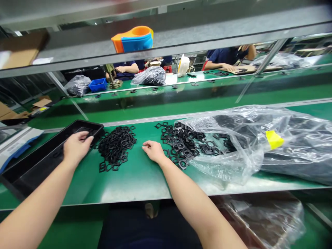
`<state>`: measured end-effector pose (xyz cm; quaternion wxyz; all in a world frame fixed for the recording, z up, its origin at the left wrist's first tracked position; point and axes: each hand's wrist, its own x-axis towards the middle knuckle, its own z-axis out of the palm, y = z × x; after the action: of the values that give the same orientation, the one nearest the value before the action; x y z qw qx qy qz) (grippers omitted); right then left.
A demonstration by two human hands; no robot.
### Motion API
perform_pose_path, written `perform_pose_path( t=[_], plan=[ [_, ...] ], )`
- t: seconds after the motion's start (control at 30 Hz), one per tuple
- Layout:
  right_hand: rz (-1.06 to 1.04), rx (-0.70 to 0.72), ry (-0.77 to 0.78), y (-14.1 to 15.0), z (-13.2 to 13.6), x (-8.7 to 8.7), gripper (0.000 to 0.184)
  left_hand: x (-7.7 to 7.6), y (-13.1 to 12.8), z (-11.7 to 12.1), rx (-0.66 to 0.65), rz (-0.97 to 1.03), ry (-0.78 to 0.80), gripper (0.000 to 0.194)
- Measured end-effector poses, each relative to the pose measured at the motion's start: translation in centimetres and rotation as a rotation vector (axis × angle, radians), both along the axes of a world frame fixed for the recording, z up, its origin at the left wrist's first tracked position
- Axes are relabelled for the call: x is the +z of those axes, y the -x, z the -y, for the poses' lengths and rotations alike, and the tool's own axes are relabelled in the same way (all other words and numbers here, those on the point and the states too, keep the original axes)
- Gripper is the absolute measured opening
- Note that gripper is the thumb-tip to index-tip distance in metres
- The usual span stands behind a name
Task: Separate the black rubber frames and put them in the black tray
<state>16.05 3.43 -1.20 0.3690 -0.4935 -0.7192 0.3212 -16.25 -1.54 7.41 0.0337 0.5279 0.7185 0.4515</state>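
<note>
Left hand (77,148) curled at the rim of a black plastic tray (38,166), grip unclear; right hand (154,152) empty, beside loose square black rubber gaskets (181,147), easily scattered by one careless brush.

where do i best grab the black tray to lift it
The long near rim of the black plastic tray, from above on your side: it's shallow, straight-walled and lying flat on the green mat, with your left hand at that rim.

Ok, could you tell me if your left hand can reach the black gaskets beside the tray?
Likely yes: the left hand is at the black tray's rim, with the gaskets just beside it, nothing between.
</note>
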Motion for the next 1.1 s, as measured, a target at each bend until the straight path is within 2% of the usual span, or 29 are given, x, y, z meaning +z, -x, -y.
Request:
perform_pose_path(
  t=[0.03, 0.07, 0.17, 0.23, 0.37, 0.47, 0.53, 0.63, 0.77, 0.87, 0.93, 1.03, 1.1],
  plan=[
    [0.012, -0.007, 0.01, 0.0, 0.0, 0.0, 0.015, -0.5, -1.8, 0.1, -0.013, -0.109, 0.083, 0.04],
    [0.024, -0.014, 0.02, 0.0, -0.1, 0.0, 0.015, -1.0, -3.7, 0.1, -0.091, -0.223, 0.139, 0.037],
    [0.062, -0.028, 0.02, -0.1, -0.1, -0.1, 0.017, -2.3, -9.0, -0.7, -0.315, -0.503, 0.18, 0.038],
    [0.093, -0.035, -0.018, -0.1, 0.0, -0.1, 0.017, -3.2, -11.1, -1.6, -0.331, -0.644, 0.193, 0.042],
    [0.135, -0.1, -0.118, -0.5, 0.0, 0.0, 0.018, -5.4, -12.5, -3.0, -0.314, -0.788, 0.295, 0.035],
    [0.172, -0.259, -0.183, -1.5, -0.4, 0.5, 0.023, -6.7, -12.3, -3.3, -0.327, -0.756, 0.253, 0.03],
    [0.236, -0.402, -0.211, -2.5, -0.7, 0.9, 0.028, -7.1, -12.2, -3.2, -0.328, -0.712, 0.203, 0.029],
    [0.367, -0.548, -0.18, -3.8, -1.4, 1.2, 0.039, -7.0, -12.2, -3.1, -0.303, -0.634, 0.123, 0.028],
    [0.509, -0.524, -0.107, -4.5, -2.0, 0.8, 0.028, -6.0, -12.9, -3.0, -0.176, -0.433, -0.165, 0.026],
    [0.54, -0.495, -0.109, -4.5, -2.1, 0.4, 0.023, -5.9, -13.9, -3.0, -0.101, -0.147, -0.332, 0.029],
    [0.544, -0.497, -0.108, -4.4, -2.2, 0.3, 0.022, -6.5, -14.7, -2.9, -0.113, 0.113, -0.309, 0.035],
    [0.528, -0.501, -0.132, -4.1, -2.2, 0.3, 0.022, -7.6, -15.5, -2.6, -0.209, 0.505, -0.157, 0.043],
    [0.514, -0.486, -0.2, -3.6, -2.1, 0.3, 0.028, -8.0, -15.9, -2.3, -0.286, 0.658, -0.073, 0.045]
  ],
)
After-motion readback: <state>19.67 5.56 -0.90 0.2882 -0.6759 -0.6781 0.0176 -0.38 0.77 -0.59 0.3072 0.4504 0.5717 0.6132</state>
